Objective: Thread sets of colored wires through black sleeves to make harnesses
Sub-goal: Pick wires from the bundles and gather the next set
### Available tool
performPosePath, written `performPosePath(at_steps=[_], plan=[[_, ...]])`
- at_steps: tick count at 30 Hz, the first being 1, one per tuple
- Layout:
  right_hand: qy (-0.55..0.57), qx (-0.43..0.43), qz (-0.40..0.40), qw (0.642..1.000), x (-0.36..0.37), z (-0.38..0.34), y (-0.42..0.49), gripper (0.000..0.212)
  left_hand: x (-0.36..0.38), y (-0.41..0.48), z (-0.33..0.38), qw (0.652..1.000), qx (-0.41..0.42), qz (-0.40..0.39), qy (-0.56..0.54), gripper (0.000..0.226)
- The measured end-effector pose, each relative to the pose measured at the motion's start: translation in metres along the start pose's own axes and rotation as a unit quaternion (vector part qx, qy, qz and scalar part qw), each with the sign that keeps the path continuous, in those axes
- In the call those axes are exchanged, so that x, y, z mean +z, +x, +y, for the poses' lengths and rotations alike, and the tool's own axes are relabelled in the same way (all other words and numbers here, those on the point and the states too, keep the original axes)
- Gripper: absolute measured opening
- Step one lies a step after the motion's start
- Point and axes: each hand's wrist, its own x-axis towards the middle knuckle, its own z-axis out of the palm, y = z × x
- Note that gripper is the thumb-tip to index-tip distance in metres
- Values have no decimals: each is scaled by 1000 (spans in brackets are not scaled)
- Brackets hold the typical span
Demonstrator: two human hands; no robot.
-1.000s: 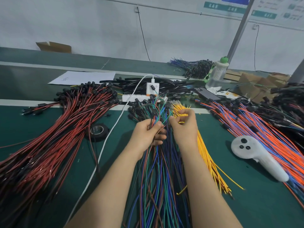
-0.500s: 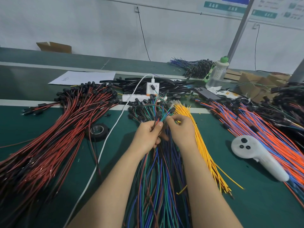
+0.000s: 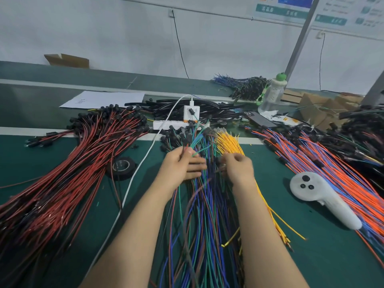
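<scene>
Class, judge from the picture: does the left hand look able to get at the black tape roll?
Probably yes: the black tape roll lies close beside the left hand, with only a white cable between them, though that hand is pinching wires.

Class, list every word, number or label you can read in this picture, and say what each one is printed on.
No text here is legible.
Wall posters: white characters on teal bars, too blurred to read.
Paper sheet: faint marks, too small to read.
Tape roll: pale print inside its core, unreadable.
</scene>
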Motion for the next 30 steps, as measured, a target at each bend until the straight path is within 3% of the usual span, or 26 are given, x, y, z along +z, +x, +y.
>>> performPosePath(at_steps=[5,10,12,14,16,20,24,30], plan=[[-95,-158,-139,973,14,-11,-15,22,7,2,-5,990,-65,8,-126,24],[-192,-224,-120,948,13,-8,-16,12,9,-2,-1,989,-107,-2,-107,29],[-141,-187,-123,965,14,-8,-16,22,8,-2,0,992,-112,9,-62,26],[-5,-87,-123,989,13,-10,-14,40,6,-1,2,995,-98,-3,-31,25],[103,-1,-112,988,9,-12,-12,33,6,-4,5,994,-94,-58,-6,25],[106,23,-119,987,5,-10,-9,38,16,-13,6,979,-118,-152,64,31],[101,-4,-122,987,7,-12,-13,20,21,-9,7,990,-114,-83,19,41],[-65,-125,-145,979,23,-15,-25,16,20,12,-1,992,-100,72,39,44]])
